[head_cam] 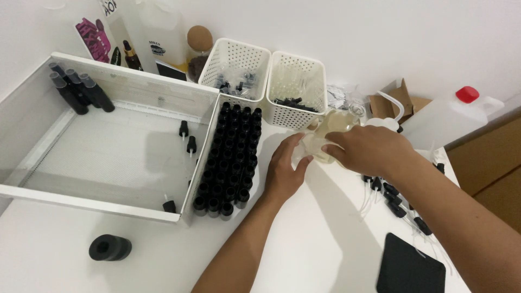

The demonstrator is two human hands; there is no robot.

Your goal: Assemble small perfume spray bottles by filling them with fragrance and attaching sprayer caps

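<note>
Clear squeeze bottle [325, 142], yellowish liquid, tilted

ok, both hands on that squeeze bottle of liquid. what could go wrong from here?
1. The squeeze bottle of yellowish liquid is held by the left hand and right hand beside the block of open black bottles; a hard squeeze could spill over them.
2. The right forearm passes over loose pump caps; it may sweep them off the table.

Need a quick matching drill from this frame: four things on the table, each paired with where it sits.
Things:
1. black ring
2. black bottles block
3. white jug with red cap
4. flat black pad

Places:
A. far right, by the wall
B. near edge, below the right forearm
C. along the white tray's right side
D. in front of the tray, near left

Pairs: 1-D, 2-C, 3-A, 4-B
</note>
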